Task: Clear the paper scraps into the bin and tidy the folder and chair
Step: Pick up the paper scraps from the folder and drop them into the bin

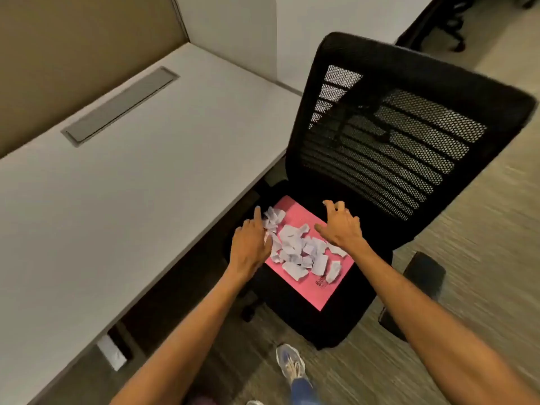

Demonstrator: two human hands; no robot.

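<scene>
A pink folder [304, 290] lies flat on the seat of a black mesh-backed office chair [388, 133]. Several torn white paper scraps [295, 249] are heaped on the folder. My left hand [252, 244] rests at the folder's left edge, fingers apart and touching the scraps, index finger stretched forward. My right hand [340, 226] hovers over the folder's right side, fingers spread, holding nothing. No bin is in view.
A white desk [117, 194] with a grey cable hatch [119, 105] runs along the left, its edge close to the chair. The chair's armrest [423, 282] sticks out on the right. My shoe [290, 363] stands on the carpet. Another chair base [450, 27] shows far right.
</scene>
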